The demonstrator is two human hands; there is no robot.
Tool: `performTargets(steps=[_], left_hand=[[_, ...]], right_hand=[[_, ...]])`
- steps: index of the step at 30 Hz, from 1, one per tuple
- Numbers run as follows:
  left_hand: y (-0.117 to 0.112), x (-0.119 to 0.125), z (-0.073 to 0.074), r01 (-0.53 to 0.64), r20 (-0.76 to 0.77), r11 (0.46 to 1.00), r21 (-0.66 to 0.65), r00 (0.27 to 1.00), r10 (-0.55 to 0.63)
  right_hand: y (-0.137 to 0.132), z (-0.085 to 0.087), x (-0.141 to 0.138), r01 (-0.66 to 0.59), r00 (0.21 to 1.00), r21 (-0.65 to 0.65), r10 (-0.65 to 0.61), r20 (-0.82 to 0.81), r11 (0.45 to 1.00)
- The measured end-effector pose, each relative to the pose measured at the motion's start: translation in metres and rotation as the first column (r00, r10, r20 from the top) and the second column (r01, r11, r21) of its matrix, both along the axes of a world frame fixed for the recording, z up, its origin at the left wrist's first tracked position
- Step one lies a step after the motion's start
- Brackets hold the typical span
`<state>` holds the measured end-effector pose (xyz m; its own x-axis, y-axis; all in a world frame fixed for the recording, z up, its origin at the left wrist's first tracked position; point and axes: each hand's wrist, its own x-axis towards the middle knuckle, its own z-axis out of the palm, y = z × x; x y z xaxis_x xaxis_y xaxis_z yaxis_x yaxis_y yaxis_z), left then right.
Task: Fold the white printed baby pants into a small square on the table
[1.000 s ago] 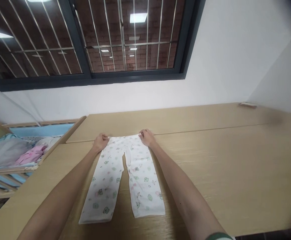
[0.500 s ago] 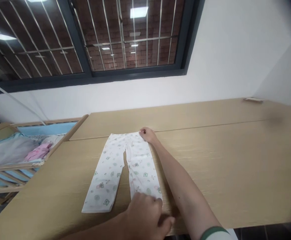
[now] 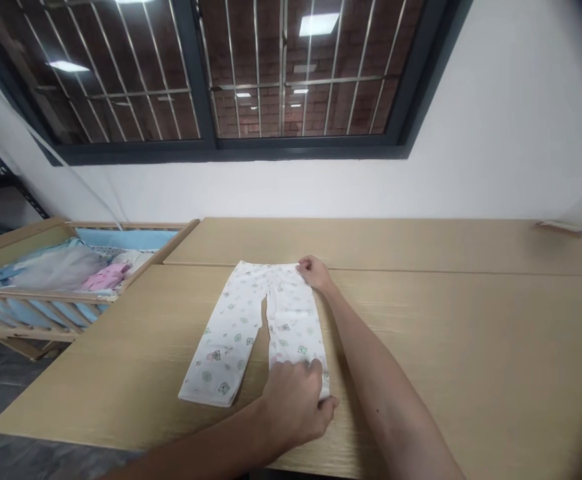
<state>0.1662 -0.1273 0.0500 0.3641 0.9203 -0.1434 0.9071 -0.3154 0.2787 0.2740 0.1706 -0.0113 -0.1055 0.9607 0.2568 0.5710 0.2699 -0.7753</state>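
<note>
A pair of white baby pants [image 3: 221,347] with small green and grey animal prints lies flat on the wooden table [image 3: 445,347], waistband toward the wall and legs toward me. At the right corner of the waistband, my right hand [image 3: 315,273] pinches the fabric. Lower down, my left hand [image 3: 295,403] is closed at the hem of the right-hand leg, its knuckles upward, and covers part of that cuff. The other leg lies spread, untouched by either hand.
A wooden crib [image 3: 91,297] with blue lining stands left of the table, holding a pink cloth [image 3: 107,277] and pale bedding. A barred window [image 3: 301,80] is in the wall behind. A small flat piece [image 3: 561,229] lies at the table's far right.
My left hand has moved slightly up and closed at the leg's hem. My right hand stays at the waistband. The view has shifted left, showing more of the crib.
</note>
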Motion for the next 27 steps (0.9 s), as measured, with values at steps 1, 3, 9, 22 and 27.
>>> performTargets(steps=[1,3,9,22,27], left_hand=[[0.0,-0.001,-0.001,0.0,0.01,1.0,0.019,1.0,0.0],[0.001,-0.001,-0.001,0.02,0.021,0.999,0.035,1.0,-0.021],[-0.002,0.011,-0.005,0.134,0.043,0.991,0.022,0.99,-0.135],[-0.036,-0.069,0.012,-0.221,0.452,0.973,-0.066,0.863,0.226],[-0.06,-0.127,-0.002,-0.384,0.597,0.911,-0.15,0.7,0.393]], right_hand=[[0.0,0.0,0.0,-0.002,1.0,-0.002,0.002,-0.001,1.0],[0.0,0.0,0.0,-0.009,1.0,-0.007,0.009,-0.001,1.0],[-0.004,0.002,-0.001,0.005,1.0,-0.017,-0.005,0.004,1.0],[-0.008,0.054,-0.034,0.061,0.998,-0.038,-0.061,-0.009,0.997],[0.002,0.074,-0.106,0.117,0.99,-0.024,-0.114,0.087,0.993]])
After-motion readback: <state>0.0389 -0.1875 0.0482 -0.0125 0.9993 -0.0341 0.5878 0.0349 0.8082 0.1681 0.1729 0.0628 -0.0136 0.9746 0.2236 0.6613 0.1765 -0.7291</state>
